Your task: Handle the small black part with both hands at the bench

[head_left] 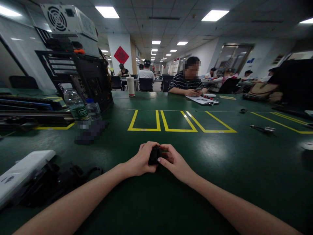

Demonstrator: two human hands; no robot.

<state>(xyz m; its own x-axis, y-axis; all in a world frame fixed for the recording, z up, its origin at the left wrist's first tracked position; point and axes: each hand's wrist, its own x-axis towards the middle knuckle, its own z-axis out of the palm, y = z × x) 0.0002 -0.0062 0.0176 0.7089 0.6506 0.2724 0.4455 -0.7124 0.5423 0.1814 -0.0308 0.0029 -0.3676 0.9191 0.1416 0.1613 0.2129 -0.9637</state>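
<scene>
A small black block-shaped object (154,155) is held just above or on the green table (156,202), in front of me; its exact kind does not show. My left hand (143,160) wraps round its left side, with the thumb below and the fingers over the top. From the other side, my right hand (174,161) pinches its right edge between thumb and fingertips. Part of the object is hidden behind the fingers. Beyond both hands, yellow tape outlines (144,130) mark the tabletop.
At left stand a computer case (90,76) with a power supply (70,26) on top, a water bottle (74,102), a white box (26,173) and black cables (61,179). A screwdriver-like tool (264,129) lies right. Across the table sits a person (186,80) by a clipboard (202,100).
</scene>
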